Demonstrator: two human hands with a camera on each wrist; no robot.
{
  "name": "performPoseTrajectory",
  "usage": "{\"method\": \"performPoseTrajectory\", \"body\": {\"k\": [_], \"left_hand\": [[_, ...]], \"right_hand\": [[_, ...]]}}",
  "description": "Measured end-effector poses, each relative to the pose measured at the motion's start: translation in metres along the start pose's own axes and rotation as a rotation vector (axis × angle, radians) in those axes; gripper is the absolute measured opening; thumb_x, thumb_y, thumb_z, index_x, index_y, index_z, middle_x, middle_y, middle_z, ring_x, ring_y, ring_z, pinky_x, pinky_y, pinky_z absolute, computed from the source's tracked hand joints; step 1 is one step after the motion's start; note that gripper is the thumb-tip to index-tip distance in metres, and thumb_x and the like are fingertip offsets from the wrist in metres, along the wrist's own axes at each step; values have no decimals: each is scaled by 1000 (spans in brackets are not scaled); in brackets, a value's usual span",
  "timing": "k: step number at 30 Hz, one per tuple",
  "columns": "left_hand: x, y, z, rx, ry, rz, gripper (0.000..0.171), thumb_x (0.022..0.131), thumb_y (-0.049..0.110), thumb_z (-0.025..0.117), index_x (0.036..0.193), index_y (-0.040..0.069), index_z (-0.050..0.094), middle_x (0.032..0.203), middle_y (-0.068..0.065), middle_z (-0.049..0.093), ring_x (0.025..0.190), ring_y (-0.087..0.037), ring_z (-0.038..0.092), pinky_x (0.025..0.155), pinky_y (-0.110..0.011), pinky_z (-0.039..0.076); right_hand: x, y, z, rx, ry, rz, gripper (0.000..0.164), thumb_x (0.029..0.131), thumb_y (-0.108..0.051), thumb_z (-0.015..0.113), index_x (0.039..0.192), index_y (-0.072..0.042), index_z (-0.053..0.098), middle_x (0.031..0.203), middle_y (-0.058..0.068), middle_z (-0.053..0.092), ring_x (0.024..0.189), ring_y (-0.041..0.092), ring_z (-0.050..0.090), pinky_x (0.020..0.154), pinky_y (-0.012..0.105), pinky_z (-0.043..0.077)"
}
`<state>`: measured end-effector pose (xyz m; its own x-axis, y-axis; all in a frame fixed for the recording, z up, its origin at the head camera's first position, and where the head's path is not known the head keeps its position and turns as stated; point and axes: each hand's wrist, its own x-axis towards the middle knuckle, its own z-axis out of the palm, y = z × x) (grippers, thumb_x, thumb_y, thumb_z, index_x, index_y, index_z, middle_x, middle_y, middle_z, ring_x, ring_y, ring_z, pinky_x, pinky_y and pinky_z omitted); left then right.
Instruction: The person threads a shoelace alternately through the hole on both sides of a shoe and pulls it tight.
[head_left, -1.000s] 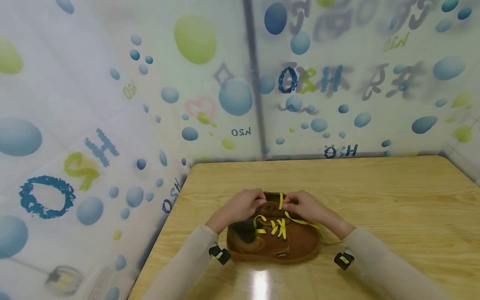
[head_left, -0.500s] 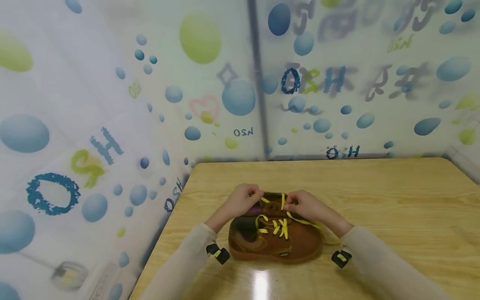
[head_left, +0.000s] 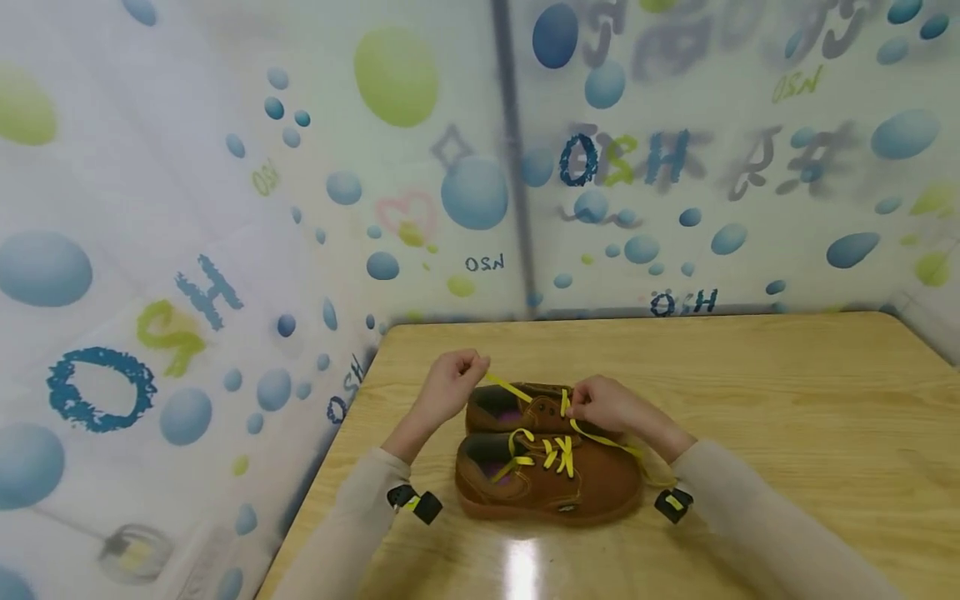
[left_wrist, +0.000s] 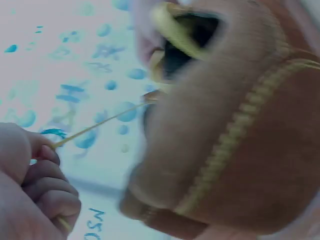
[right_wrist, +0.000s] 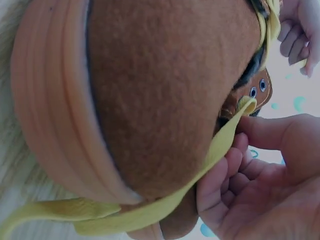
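Two brown shoes with yellow laces stand side by side on the table. My left hand (head_left: 448, 385) pinches one yellow shoelace (head_left: 510, 387), stretched taut from the far shoe (head_left: 480, 417) toward the upper left. In the left wrist view, that lace runs straight from the fingers, and its tail pokes out below the curled fingers. My right hand (head_left: 611, 407) holds another yellow lace (right_wrist: 220, 142) between thumb and fingers, close to the far shoe's metal eyelets (right_wrist: 253, 92). The near shoe (head_left: 600, 492) has crossed lacing and is not touched by my fingers; it hides the far shoe's lower part.
The wooden table (head_left: 787, 417) reaches back to a wall (head_left: 637, 250) printed with blue and green drops. A loose lace end (right_wrist: 55, 210) trails past the toes on the right. Light glares on the table in front of the near shoe.
My left hand has moved left and up from the far shoe, drawing the lace out into a taut line and uncovering the shoe's opening. The right hand stays nearly in place.
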<state>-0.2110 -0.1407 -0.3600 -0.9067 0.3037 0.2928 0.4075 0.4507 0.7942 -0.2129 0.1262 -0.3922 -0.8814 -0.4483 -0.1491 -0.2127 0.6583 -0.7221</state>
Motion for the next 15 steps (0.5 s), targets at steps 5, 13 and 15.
{"method": "performPoseTrajectory", "body": {"k": [5, 13, 15], "left_hand": [[-1, -5, 2, 23, -13, 2, 41, 103, 23, 54, 66, 11, 44, 58, 2, 33, 49, -8, 30, 57, -24, 33], [6, -8, 22, 199, -76, 4, 31, 103, 31, 54, 77, 14, 55, 70, 0, 55, 58, -10, 43, 60, -26, 40], [7, -9, 27, 259, -103, 17, 29, 102, 31, 56, 78, 15, 56, 72, -1, 56, 59, -10, 41, 63, -26, 41]], "right_hand": [[-5, 3, 2, 9, 42, -36, 17, 99, -17, 59, 87, -6, 62, 73, 2, 57, 57, 12, 41, 57, 28, 38], [-27, 12, 0, 35, 74, -197, 34, 92, -4, 62, 124, 0, 50, 75, 0, 59, 62, 7, 49, 57, 25, 42], [-32, 14, -5, 154, 45, -190, 33, 92, 1, 54, 125, 2, 48, 70, 0, 53, 59, 8, 44, 55, 26, 39]]}}
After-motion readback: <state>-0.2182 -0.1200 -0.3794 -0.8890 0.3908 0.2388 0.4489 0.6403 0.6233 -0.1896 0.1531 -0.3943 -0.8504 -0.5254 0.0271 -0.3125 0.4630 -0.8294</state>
